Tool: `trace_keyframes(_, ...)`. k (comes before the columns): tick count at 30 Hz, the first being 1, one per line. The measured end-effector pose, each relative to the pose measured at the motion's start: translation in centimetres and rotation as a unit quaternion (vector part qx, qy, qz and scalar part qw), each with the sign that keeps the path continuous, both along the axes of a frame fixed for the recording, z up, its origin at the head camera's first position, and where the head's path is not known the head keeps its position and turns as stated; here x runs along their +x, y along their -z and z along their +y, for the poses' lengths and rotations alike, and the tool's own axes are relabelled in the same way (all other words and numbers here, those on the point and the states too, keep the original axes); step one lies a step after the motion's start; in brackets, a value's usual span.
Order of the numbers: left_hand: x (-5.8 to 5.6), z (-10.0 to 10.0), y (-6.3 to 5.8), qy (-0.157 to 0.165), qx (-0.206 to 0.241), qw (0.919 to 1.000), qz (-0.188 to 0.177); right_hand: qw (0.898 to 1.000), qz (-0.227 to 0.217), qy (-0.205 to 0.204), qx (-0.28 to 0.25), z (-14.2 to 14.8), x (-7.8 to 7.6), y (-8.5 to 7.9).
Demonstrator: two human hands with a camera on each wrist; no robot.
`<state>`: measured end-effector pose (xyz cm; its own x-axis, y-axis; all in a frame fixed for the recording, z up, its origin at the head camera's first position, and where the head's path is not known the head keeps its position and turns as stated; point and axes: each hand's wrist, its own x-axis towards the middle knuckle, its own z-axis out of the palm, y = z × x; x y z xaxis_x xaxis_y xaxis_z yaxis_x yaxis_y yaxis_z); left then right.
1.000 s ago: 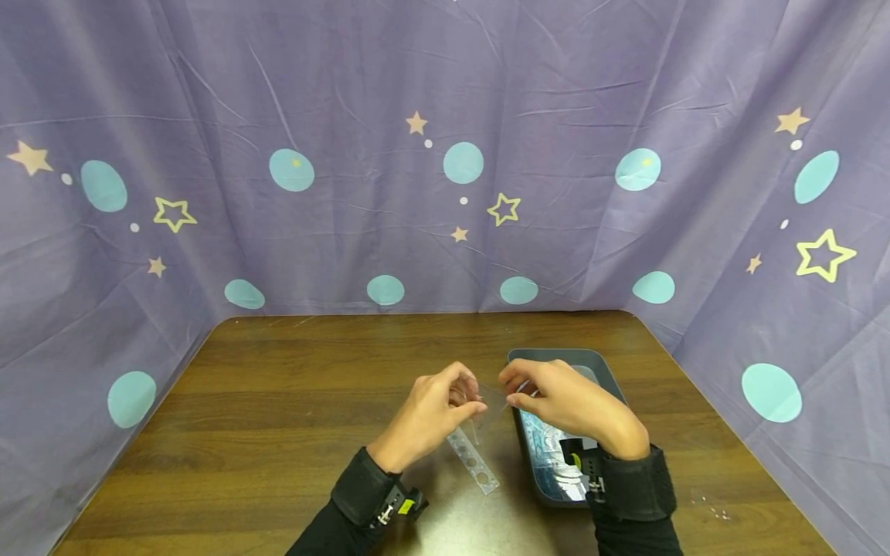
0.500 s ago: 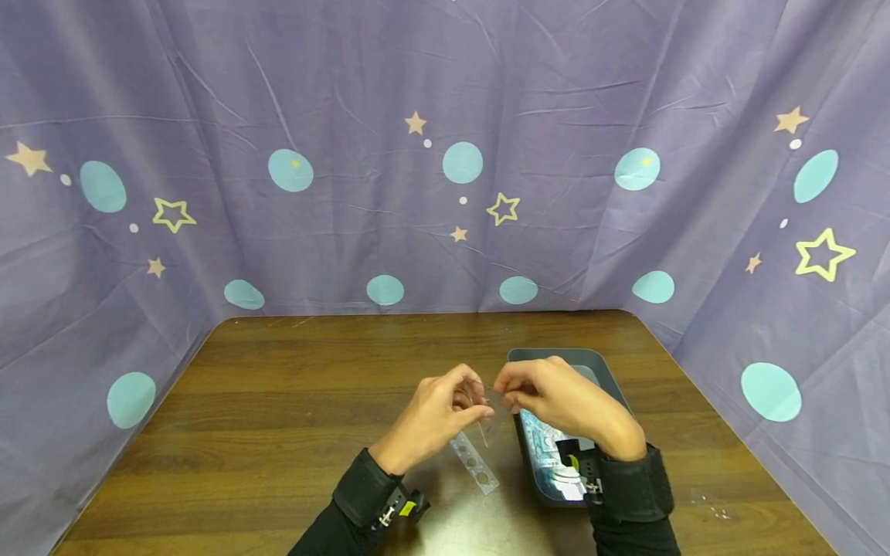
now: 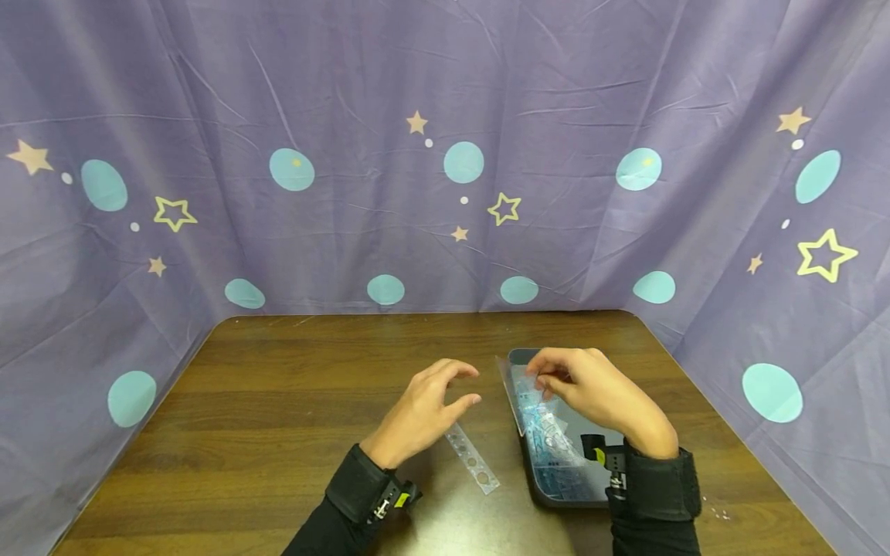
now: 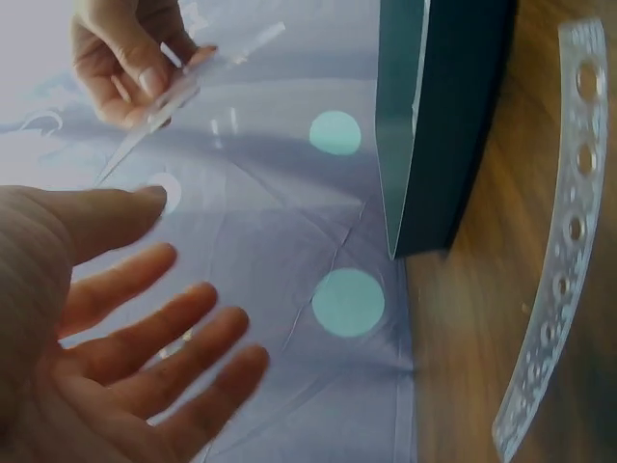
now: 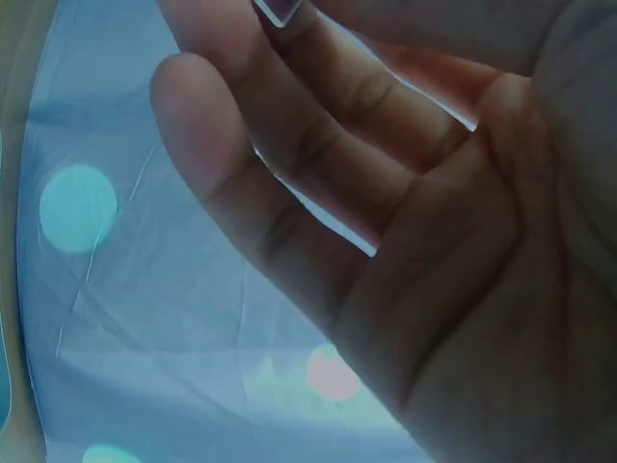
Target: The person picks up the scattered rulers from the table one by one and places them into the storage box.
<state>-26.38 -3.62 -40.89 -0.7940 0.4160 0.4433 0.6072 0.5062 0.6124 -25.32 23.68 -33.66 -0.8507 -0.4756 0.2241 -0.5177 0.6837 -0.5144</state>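
My right hand [image 3: 591, 390] is raised over the dark tray and pinches a thin, clear flat plastic piece [image 3: 511, 395] with a straight edge. In the left wrist view that same piece [image 4: 159, 116] shows nearly edge-on between thumb and fingers. My left hand [image 3: 426, 409] hovers to the left of the tray, fingers spread and nothing in them. Below it on the table lies a clear plastic strip with a row of round holes [image 3: 473, 459], its far end hidden by the hand. In the right wrist view only a small corner of the clear piece [image 5: 280, 10] shows.
The dark grey tray [image 3: 570, 504] stands right of centre and holds a clear pouch with blue print [image 3: 545, 444]. Small shiny bits [image 3: 719, 510] lie at the table's right. A purple curtain [image 3: 389, 232] with stars and dots surrounds the wooden table [image 3: 313, 417].
The hands were close together around the clear piece. Now my left hand has let go and spread its fingers, while my right hand has moved right with the piece over the tray.
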Motion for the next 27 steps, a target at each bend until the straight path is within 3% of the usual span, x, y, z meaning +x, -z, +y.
trace_keyframes(6,-0.1,-0.8,0.2,-0.028,-0.079,0.9962,-0.026,0.999,-0.013,0.044,0.027,1.4,0.0,0.0)
trace_keyframes(13,0.0,-1.2,1.0,-0.035,-0.168,0.9833,-0.062,0.994,-0.071,0.071,0.048,2.4,-0.2,0.4)
trace_keyframes(20,0.2,-1.4,1.4,-0.039,-0.203,0.9717,-0.114,0.99,-0.117,0.064,0.046,2.9,-0.8,0.9)
trace_keyframes(27,0.2,-0.9,1.9,-0.038,-0.228,0.9589,-0.164,0.987,-0.129,0.066,0.076,3.4,-1.0,1.2)
